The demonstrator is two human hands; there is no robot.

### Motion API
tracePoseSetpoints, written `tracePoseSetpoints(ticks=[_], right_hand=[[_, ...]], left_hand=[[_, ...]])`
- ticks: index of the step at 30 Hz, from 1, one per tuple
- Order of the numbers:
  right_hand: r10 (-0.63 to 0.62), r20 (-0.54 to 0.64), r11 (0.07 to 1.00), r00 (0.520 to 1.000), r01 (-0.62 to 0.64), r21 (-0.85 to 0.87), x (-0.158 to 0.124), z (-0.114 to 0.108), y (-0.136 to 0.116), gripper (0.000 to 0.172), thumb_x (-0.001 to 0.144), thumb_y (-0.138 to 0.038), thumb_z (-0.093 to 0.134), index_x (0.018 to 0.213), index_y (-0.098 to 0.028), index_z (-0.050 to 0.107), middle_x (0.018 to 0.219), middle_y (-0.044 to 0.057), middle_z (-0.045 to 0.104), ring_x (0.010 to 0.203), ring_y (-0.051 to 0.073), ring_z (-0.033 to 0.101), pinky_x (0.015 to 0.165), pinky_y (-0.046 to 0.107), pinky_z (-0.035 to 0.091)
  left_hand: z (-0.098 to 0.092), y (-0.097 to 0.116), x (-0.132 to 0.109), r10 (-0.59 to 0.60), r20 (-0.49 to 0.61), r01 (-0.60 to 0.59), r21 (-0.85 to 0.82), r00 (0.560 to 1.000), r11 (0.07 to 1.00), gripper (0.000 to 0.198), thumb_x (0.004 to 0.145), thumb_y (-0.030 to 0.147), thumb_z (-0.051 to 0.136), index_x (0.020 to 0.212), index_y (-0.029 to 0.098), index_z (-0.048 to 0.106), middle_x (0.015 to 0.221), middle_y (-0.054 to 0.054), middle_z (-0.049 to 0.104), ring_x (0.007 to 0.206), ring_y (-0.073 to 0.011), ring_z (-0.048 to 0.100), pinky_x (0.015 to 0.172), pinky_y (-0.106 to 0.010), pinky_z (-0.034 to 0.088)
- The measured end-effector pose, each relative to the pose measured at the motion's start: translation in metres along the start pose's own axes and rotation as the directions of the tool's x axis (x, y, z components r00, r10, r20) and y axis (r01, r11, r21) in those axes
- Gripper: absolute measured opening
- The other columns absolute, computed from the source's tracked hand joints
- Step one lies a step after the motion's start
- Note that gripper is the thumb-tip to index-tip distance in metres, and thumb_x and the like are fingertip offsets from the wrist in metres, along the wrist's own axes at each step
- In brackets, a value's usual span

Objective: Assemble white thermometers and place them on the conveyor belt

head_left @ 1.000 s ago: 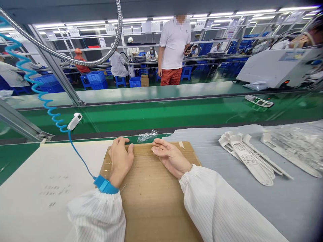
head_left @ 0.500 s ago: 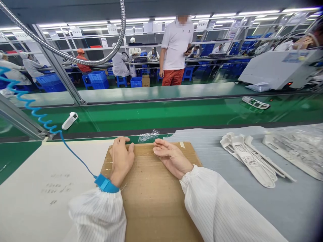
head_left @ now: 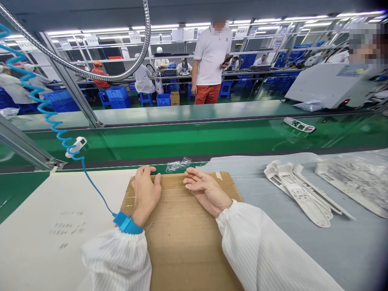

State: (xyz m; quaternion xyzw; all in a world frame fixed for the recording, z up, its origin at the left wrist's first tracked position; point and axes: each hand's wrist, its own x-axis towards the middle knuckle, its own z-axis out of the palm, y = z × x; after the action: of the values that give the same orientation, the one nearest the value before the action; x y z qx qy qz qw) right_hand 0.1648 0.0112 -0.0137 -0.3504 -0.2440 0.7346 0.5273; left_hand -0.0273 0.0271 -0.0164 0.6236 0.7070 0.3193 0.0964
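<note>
Both hands are resting at the far end of a brown cardboard sheet [head_left: 182, 242] that is lying in front of the person; no part is being worked on, so this is reading as a pause. The left hand [head_left: 146, 194] is lying over the far left corner, fingers bent, thumb spread away, gripping nothing. The right hand [head_left: 209, 192] is lying on its side, fingers loosely curled, its palm turned toward the left hand and holding nothing visible; whether its fingertips are touching the cardboard is hard to tell. Any next move would probably be calling for a hand to lift off the sheet.

To the right, white plastic housing shells [head_left: 303, 194] are lying overlapped on a grey mat [head_left: 248, 182], near a clear bag of small parts [head_left: 360, 178]. A clear plastic scrap [head_left: 178, 163] is lying just beyond the cardboard. A white handheld unit [head_left: 81, 142] is lying on the green belt [head_left: 169, 139] beyond, partly hidden by the coiled blue cord [head_left: 62, 135]. That cord is running to the left wrist strap [head_left: 129, 223] and would likely be hampering long reaches. Farther back, a person [head_left: 212, 52] is standing.
</note>
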Motion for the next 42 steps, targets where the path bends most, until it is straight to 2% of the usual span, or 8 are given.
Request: tracePoseSetpoints(ticks=[8,42], right_hand=[[0.002,-0.013,1.0,1.0,-0.002,-0.009,0.0012,0.0006,0.0012,0.047,0.046,-0.005,0.085,0.089,-0.018,0.072,0.092,0.001,0.067,0.076,0.009,0.059,0.076,0.023,0.045],[-0.003,-0.001,1.0,1.0,0.003,-0.005,0.0016,-0.0006,0.0022,0.047,0.046,-0.005,0.085,0.089,-0.017,0.071,0.092,0.001,0.067,0.076,0.008,0.059,0.079,0.025,0.045]], left_hand=[[0.0023,-0.0017,0.0,0.013,-0.017,-0.013,-0.014,1.0,1.0,0.017,0.089,0.022,0.055,0.104,0.018,0.06,0.118,-0.01,0.06,0.115,-0.028,0.057,0.103,-0.051,0.043],[0.0037,-0.0038,0.0009,0.04,-0.012,-0.041,-0.016,0.999,0.999,0.017,0.088,0.023,0.056,0.103,0.018,0.061,0.117,-0.01,0.061,0.117,-0.0277,0.055,0.105,-0.049,0.043]])
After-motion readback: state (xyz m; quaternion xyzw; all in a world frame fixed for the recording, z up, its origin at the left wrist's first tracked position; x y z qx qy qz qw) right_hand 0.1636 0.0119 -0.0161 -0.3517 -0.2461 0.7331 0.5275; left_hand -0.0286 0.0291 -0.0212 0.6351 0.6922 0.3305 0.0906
